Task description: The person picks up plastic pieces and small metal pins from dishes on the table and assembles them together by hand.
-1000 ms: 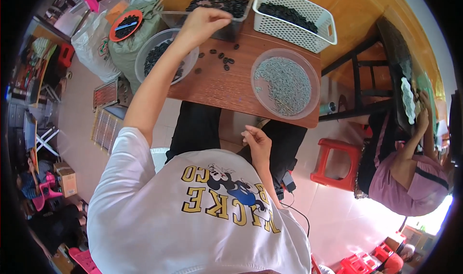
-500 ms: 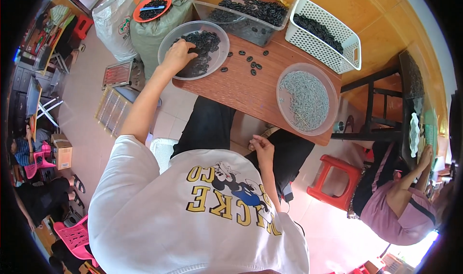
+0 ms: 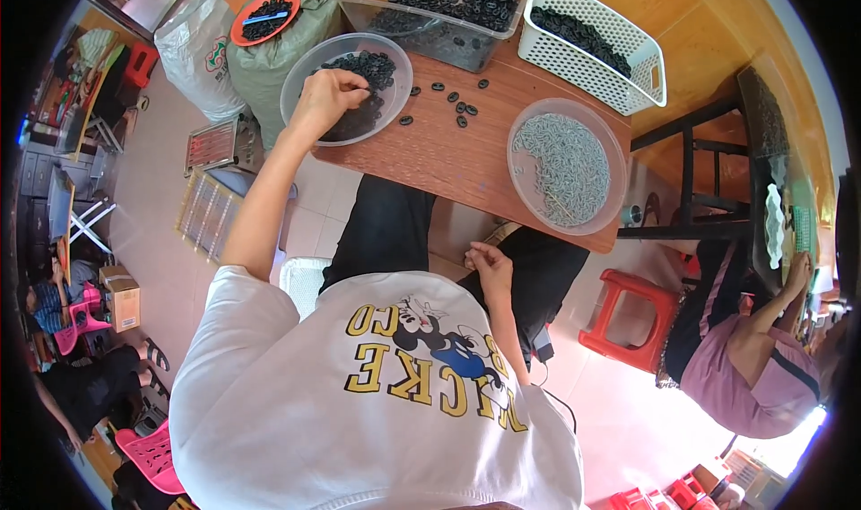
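The left hand (image 3: 327,97) is bunched up, pinching black rings (image 3: 372,66) in the clear bowl (image 3: 300,79), while the right hand (image 3: 489,263) rests curled shut near the lap.

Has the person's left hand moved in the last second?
Yes. The left hand was up at the clear rectangular bin of black rings; it now rests curled in the round clear bowl of black rings nearer the table's left edge.

You are in a small hand-assembly workshop. On your wooden desk (image 3: 448,156) stand bulk containers: a clear bowl of black rings (image 3: 345,88), a bowl of grey metal pins (image 3: 565,165), a white basket (image 3: 596,39) at the far right corner. Full sacks (image 3: 260,57) sit on the tiled floor, and another worker (image 3: 753,366) sits at a neighbouring bench among plastic stools (image 3: 623,317).
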Motion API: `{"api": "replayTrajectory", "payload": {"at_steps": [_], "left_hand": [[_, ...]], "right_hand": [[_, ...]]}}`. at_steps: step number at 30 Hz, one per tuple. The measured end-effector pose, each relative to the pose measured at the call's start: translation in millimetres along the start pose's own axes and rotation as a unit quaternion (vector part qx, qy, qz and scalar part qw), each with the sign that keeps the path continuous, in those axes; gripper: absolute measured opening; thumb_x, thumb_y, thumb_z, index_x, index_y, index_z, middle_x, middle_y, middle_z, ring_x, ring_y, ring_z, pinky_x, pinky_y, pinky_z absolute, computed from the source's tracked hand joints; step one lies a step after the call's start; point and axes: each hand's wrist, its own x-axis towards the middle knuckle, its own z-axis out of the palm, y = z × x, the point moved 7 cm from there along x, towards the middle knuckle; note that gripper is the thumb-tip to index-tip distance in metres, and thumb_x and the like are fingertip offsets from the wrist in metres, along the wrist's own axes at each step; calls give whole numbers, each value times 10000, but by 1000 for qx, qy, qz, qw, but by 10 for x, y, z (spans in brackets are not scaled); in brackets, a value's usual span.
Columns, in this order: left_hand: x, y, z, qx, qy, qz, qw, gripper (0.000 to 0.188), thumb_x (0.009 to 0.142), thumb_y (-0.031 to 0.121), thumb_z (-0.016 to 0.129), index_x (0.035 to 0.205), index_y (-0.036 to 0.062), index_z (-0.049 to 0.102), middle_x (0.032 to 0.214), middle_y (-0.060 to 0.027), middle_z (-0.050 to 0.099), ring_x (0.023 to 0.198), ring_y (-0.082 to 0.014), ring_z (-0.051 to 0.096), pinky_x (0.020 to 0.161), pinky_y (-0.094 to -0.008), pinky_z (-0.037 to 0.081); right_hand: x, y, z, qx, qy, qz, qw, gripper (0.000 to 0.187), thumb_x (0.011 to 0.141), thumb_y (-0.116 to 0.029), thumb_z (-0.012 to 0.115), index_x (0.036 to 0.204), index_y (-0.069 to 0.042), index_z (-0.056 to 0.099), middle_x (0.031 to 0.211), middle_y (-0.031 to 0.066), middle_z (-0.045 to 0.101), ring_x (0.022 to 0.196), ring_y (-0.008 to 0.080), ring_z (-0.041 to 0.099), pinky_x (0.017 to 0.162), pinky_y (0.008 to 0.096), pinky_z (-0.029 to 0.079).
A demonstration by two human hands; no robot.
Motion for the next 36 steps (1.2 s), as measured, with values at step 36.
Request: {"api": "replayTrajectory", "payload": {"at_steps": [36], "left_hand": [[-1118,-10,946,-202,50,99,973,232,820,1,585,1038,41,655,1149,-106,603,1074,-225,566,871,-288,456]], "right_hand": [[641,-2154,939,-515,100,-248,814,166,767,82,512,930,65,484,984,248,452,800,414,593,673,429,519]]}}
